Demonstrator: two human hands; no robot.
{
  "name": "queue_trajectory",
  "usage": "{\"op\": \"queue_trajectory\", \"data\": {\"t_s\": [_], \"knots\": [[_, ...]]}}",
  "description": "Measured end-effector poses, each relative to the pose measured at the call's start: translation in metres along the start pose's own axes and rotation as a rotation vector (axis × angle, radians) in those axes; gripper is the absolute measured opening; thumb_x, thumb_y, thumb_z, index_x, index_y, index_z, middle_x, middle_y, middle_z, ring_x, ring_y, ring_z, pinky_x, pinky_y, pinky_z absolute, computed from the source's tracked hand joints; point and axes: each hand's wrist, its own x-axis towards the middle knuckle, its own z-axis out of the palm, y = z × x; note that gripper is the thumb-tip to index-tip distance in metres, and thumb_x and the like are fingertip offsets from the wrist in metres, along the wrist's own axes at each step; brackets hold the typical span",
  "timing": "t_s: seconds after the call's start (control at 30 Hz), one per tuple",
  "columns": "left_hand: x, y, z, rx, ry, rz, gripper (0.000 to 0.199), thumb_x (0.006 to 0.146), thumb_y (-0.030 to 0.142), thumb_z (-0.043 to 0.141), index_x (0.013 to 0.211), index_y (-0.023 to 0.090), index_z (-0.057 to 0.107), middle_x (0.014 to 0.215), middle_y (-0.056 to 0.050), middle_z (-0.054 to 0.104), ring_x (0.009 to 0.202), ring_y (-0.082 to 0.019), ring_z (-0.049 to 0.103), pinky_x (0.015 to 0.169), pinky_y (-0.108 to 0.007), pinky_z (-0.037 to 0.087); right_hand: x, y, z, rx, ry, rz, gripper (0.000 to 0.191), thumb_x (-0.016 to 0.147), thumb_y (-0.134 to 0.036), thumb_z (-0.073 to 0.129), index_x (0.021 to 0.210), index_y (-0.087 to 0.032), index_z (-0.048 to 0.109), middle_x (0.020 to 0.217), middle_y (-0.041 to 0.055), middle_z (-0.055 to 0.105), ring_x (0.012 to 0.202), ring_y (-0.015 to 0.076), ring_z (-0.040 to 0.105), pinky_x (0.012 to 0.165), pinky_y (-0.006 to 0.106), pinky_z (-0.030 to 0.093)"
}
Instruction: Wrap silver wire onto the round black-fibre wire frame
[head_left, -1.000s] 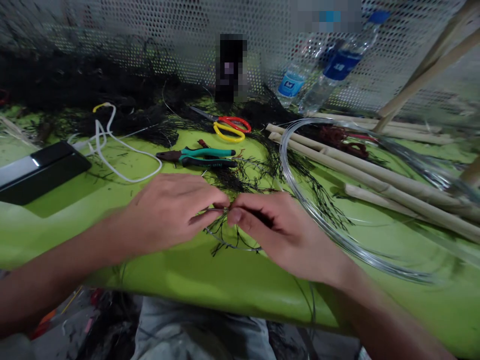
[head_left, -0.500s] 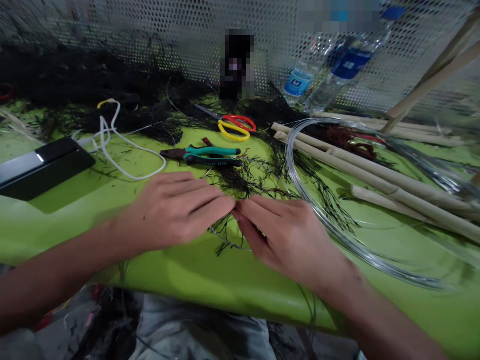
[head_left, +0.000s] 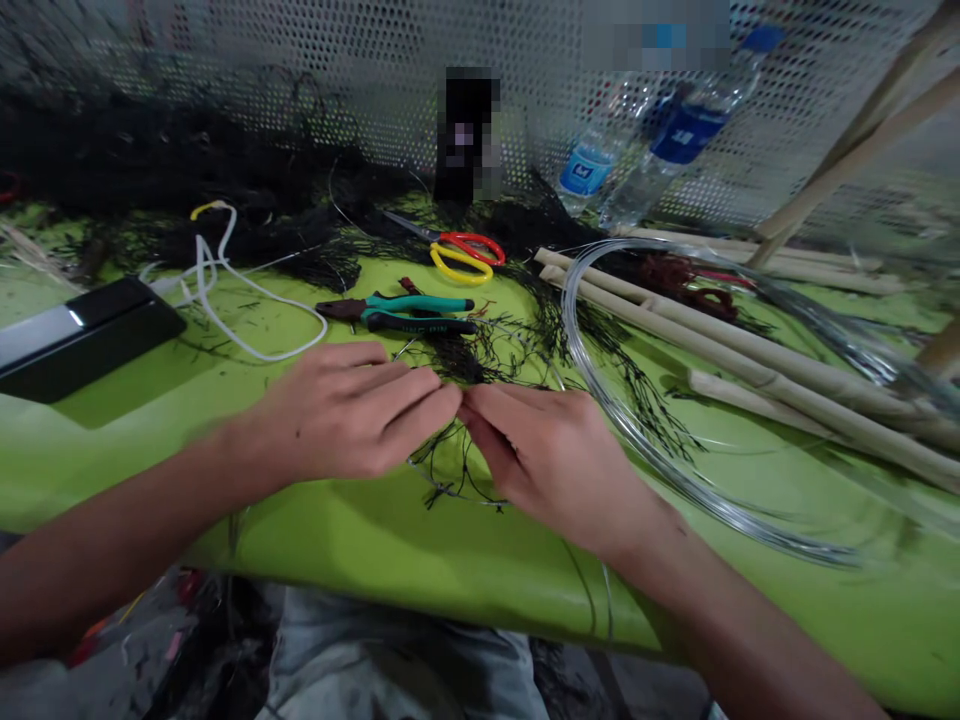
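My left hand (head_left: 360, 410) and my right hand (head_left: 544, 455) meet fingertip to fingertip over the table, both closed in a pinch. Black netting (head_left: 454, 490) comes out beneath the joined fingers, with a thin wire running along its lower edge. The fingers hide the exact spot being gripped. Just beyond the hands lie pliers (head_left: 416, 313) with green and black handles, their jaws pointing left. Scissors (head_left: 465, 255) with one red and one yellow handle loop rest farther back. To the right of my right hand is a coil of clear wire (head_left: 581, 330).
Bamboo sticks (head_left: 750, 365) lie at the right. Two water bottles (head_left: 589, 170) stand against the perforated metal panel (head_left: 360, 70). A black power bank (head_left: 97, 335) with a white cable (head_left: 262, 355) is at left. More dark netting (head_left: 135, 150) is heaped behind, on the green tabletop (head_left: 330, 540).
The whole view has shifted slightly, so things sit a little farther left. My hands keep their pinch together, with hardly any movement against the table.
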Motion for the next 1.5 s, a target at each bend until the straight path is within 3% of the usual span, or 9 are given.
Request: {"op": "queue_trajectory", "data": {"t_s": [0.33,0.47,0.63,0.83,0.9,1.0,1.13,1.3,1.5], "knots": [[0.004,-0.004,0.003,0.032,0.144,-0.010,0.011,0.098,0.012,0.059,0.104,0.014,0.067,0.087,0.002,0.078,0.070,-0.011,0.071,0.059,-0.026,0.052,0.004,0.003,-0.019,-0.017,0.016,-0.038,0.026,0.099,-0.011,0.048,0.074,-0.020,0.044,0.063,-0.0046,0.039,0.055,0.0097,0.036,0.057,0.030,0.023],[0.000,-0.005,0.005,-0.091,0.107,-0.091,0.012,0.100,0.025,0.062,0.101,0.014,0.067,0.086,0.001,0.079,0.069,-0.011,0.071,0.063,-0.026,0.053,0.003,0.004,-0.014,-0.061,0.037,-0.090,0.023,0.099,-0.011,0.048,0.077,-0.019,0.051,0.064,-0.0041,0.042,0.055,0.0101,0.037,0.056,0.030,0.024],[0.001,-0.006,0.003,-0.548,-0.097,-0.440,0.016,0.099,0.033,0.064,0.095,0.020,0.074,0.080,0.002,0.079,0.067,-0.011,0.071,0.061,-0.024,0.048,0.003,0.001,-0.013,-0.119,0.079,-0.156,0.025,0.099,-0.010,0.047,0.077,-0.017,0.056,0.064,-0.0035,0.044,0.055,0.0109,0.037,0.056,0.030,0.026],[0.013,-0.007,0.002,-1.549,-0.296,-1.063,0.031,0.089,0.043,0.073,0.075,0.015,0.068,0.063,0.001,0.071,0.051,-0.012,0.065,0.051,-0.023,0.051,0.002,-0.003,-0.013,-0.163,0.103,-0.213,0.025,0.096,-0.007,0.049,0.075,-0.017,0.057,0.062,-0.0030,0.045,0.054,0.0117,0.036,0.055,0.030,0.028],[0.014,-0.005,0.006,-1.573,-0.320,-1.114,0.032,0.089,0.044,0.073,0.075,0.015,0.067,0.063,0.001,0.071,0.051,-0.013,0.066,0.051,-0.024,0.052,0.002,0.000,-0.012,-0.163,0.080,-0.201,0.024,0.096,-0.009,0.048,0.075,-0.017,0.057,0.062,-0.0033,0.045,0.053,0.0115,0.037,0.055,0.030,0.027],[0.009,0.002,0.010,-1.094,-0.247,-0.973,0.023,0.092,0.037,0.071,0.082,0.016,0.069,0.068,0.001,0.072,0.059,-0.012,0.067,0.055,-0.023,0.048,0.002,0.006,-0.009,-0.111,-0.009,-0.112,0.023,0.099,-0.013,0.049,0.077,-0.018,0.055,0.062,-0.0038,0.047,0.053,0.0106,0.040,0.055,0.030,0.025],[-0.003,0.009,0.011,-0.491,-0.009,-0.555,0.011,0.096,0.029,0.067,0.091,0.019,0.066,0.081,0.003,0.074,0.071,-0.012,0.069,0.063,-0.025,0.047,0.003,0.008,-0.008,0.076,-0.084,0.010,0.022,0.100,-0.013,0.049,0.079,-0.019,0.054,0.064,-0.0044,0.052,0.054,0.0092,0.039,0.056,0.026,0.027],[-0.010,0.010,0.009,-0.382,0.043,-0.448,0.006,0.099,0.023,0.062,0.103,0.020,0.065,0.096,0.002,0.075,0.078,-0.011,0.071,0.066,-0.024,0.051,0.009,0.003,-0.007,0.155,-0.076,0.023,0.026,0.101,-0.013,0.048,0.076,-0.019,0.053,0.062,-0.0044,0.050,0.053,0.0090,0.035,0.054,0.025,0.029],[-0.014,0.006,0.004,-0.271,0.076,-0.310,0.018,0.102,0.013,0.052,0.103,0.014,0.070,0.102,-0.002,0.078,0.077,-0.014,0.073,0.069,-0.027,0.057,0.013,0.001,0.000,0.126,-0.029,0.024,0.032,0.104,-0.019,0.046,0.072,-0.020,0.044,0.059,-0.0056,0.042,0.052,0.0092,0.032,0.052,0.025,0.028]]}}
